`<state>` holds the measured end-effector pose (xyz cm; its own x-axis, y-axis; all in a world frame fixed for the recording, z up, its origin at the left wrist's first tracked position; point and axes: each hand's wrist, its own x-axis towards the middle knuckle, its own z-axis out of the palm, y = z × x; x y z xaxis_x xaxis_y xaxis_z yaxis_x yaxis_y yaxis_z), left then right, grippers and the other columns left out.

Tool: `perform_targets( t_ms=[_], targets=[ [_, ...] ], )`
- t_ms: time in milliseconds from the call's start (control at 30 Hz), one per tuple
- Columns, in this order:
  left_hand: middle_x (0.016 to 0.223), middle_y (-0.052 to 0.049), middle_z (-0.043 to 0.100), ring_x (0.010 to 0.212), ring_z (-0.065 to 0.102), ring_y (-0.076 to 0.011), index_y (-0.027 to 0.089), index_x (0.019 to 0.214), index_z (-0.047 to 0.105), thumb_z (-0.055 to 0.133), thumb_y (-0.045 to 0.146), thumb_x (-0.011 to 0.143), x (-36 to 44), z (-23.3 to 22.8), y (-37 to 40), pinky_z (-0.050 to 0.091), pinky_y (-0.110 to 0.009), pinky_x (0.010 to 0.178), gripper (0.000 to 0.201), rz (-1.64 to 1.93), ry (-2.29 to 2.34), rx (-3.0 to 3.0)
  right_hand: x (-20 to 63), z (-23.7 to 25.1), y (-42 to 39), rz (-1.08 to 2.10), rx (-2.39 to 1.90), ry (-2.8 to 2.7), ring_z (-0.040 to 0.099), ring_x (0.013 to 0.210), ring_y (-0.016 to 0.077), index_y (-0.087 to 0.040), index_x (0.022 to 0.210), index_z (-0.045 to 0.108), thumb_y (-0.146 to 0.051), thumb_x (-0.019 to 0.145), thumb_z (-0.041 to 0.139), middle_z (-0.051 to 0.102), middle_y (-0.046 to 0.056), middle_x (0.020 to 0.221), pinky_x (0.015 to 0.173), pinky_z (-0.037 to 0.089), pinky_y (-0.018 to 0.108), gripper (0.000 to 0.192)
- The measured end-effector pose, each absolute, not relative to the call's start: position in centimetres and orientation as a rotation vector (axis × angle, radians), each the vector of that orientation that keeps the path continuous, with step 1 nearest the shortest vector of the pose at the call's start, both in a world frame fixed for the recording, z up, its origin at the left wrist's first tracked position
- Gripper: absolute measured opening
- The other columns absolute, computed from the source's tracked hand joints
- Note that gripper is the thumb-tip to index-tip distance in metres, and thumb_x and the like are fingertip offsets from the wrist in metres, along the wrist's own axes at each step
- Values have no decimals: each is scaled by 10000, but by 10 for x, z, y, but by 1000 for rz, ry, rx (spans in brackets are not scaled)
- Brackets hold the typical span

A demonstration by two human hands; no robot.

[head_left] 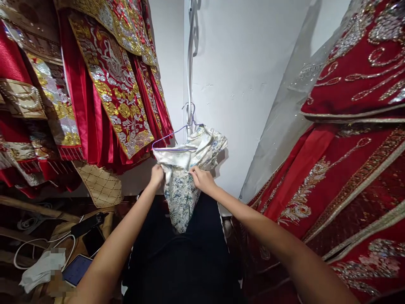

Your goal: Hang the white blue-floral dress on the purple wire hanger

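Observation:
A white garment with a blue-green floral pattern (182,198) hangs partly on a thin purple hanger (171,136). One side of the garment covers the hanger's right arm, while the left arm of the hanger is bare. My left hand (156,176) is closed on the garment's left edge, below the hanger's bar. On the other side my right hand (202,178) pinches the fabric near the middle with thumb and fingers. The lower part of the garment tapers down in front of my dark clothing. The hanger's hook is up against a white metal rail (190,63) on the wall.
Red embroidered garments with gold and silver sequins (117,97) hang at the left. More red beaded garments (341,169) and a sheer veil (278,114) fill the right. At the lower left are a phone (77,269), white cables and a white cloth (41,272).

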<state>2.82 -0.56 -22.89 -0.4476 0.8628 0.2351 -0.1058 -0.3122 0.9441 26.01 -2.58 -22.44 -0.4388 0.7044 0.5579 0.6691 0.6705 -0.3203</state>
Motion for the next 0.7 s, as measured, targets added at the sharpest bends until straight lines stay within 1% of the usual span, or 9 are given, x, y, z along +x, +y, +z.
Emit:
perform_targets(
  t_ms=[67,100,200,267,400,467,533,633,700],
  targets=[
    [596,-2,573,552,515,-128,131,692,602,671,176,652,41,-241,-15,437,-251,567,91,1679,1199,1161,261,-222,-31,108,-1043,-2202,573,674,186,-182,1043,568,-249,972,414,636,36,738,623,279,264,182],
    [612,-5,585,561,520,-130,130,709,615,678,178,648,47,-243,-18,438,-250,568,100,1620,1172,1227,262,-222,-35,135,-1033,-2209,570,680,182,-187,1022,579,-251,959,440,635,31,741,631,286,264,165],
    [681,-6,597,615,521,-121,139,762,620,650,269,737,58,-228,-20,442,-241,609,136,1552,1072,1384,262,-219,-42,236,-1005,-2236,538,635,160,-208,922,610,-256,905,524,600,-5,674,632,306,258,100],
    [701,4,575,645,509,-115,149,781,605,605,353,814,67,-210,-22,439,-235,640,207,1544,1008,1470,261,-214,-42,317,-990,-2222,516,610,148,-213,897,616,-281,890,538,581,-22,652,624,323,254,103],
    [762,2,578,731,526,-130,159,838,615,617,415,852,88,-173,-37,447,-250,728,256,1484,898,1696,253,-198,-37,813,-807,-2094,540,676,166,-180,818,618,-336,795,608,606,5,708,661,405,282,159],
    [810,-10,592,774,541,-140,164,896,616,576,429,896,96,-156,-47,450,-262,770,268,1455,842,1865,249,-186,-38,990,-708,-2065,569,714,183,-171,778,619,-357,753,620,622,21,720,704,448,309,188],
    [908,-33,615,851,562,-156,174,981,610,530,446,931,96,-141,-53,455,-276,820,287,1452,799,1979,244,-173,-42,1162,-627,-1985,590,731,189,-169,812,633,-372,756,613,636,28,739,735,470,325,212],
    [1130,-71,616,1061,558,-195,194,1121,593,507,479,944,84,-129,-56,437,-304,940,347,1421,771,2004,241,-152,-51,1515,-517,-1659,601,723,181,-173,878,641,-330,721,665,650,26,768,733,480,322,223],
    [1158,-80,618,1122,544,-213,185,1136,599,426,519,971,72,-133,-59,426,-321,976,411,1251,743,1997,242,-139,-54,1602,-520,-1562,604,705,180,-166,888,644,-270,645,712,654,25,765,711,481,319,273]
  ],
)
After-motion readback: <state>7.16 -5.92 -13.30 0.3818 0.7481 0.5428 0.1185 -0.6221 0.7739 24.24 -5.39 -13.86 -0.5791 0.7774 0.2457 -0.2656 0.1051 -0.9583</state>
